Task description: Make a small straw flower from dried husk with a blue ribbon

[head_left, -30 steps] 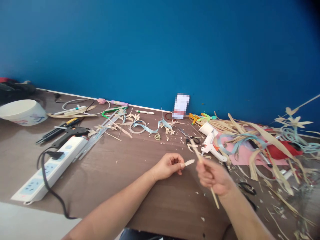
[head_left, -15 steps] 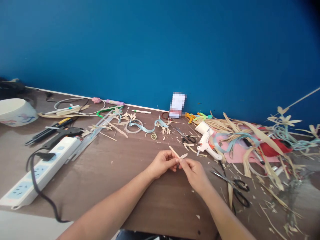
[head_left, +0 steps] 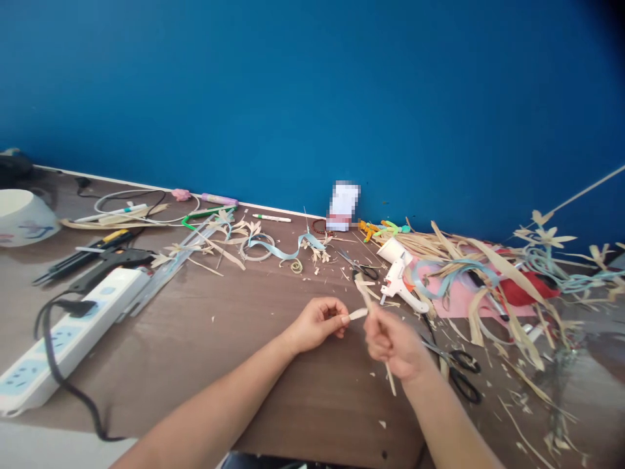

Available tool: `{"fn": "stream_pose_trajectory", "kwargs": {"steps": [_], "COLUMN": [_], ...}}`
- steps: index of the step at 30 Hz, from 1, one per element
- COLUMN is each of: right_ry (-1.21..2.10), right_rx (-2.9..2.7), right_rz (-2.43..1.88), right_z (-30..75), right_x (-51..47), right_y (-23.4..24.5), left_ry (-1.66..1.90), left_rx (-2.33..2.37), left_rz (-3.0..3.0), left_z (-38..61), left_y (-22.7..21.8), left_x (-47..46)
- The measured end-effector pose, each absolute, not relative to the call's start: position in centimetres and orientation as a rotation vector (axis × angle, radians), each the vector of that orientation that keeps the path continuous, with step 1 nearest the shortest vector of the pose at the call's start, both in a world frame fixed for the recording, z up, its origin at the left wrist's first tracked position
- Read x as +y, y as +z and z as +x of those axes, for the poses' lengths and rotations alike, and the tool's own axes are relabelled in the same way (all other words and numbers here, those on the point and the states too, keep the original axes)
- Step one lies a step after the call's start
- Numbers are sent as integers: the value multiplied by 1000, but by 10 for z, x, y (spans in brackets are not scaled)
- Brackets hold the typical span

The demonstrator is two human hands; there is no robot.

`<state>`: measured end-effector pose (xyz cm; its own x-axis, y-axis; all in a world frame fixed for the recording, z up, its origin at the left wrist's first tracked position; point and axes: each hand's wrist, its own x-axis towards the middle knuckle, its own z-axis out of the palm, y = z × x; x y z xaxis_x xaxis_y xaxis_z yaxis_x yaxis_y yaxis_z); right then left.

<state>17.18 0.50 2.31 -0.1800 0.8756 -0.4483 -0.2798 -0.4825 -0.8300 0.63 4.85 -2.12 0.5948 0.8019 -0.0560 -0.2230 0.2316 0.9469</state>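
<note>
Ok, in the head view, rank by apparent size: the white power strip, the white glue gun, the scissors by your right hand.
1. white power strip, though it lies nearest the camera
2. white glue gun and scissors: look alike, so unranked

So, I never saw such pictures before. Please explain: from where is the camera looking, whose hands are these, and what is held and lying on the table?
The camera sits on the person's head and looks down at their own bare hands; no machine is here. The left hand pinches a small pale strip. The right hand grips a thin stick. Below is a brown table against a blue wall. On it lie a white glue gun, scissors, a white power strip, a white bowl and many dried leaf strips.
</note>
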Motion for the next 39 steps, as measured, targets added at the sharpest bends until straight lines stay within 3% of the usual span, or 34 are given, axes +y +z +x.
{"fn": "stream_pose_trajectory", "kwargs": {"steps": [6, 30, 39], "right_ry": [1425, 1342, 1522], "right_rx": [-685, -963, -871], "right_rz": [-1205, -1505, -1327], "right_z": [178, 143, 136], "right_x": [13, 20, 8], "right_y": [30, 7, 6], "left_ry": [831, 756, 899], "left_rx": [699, 700, 585], "left_rz": [885, 1024, 720], "left_z": [7, 7, 6], "left_y": [-23, -22, -26], "left_x": [54, 52, 58]}}
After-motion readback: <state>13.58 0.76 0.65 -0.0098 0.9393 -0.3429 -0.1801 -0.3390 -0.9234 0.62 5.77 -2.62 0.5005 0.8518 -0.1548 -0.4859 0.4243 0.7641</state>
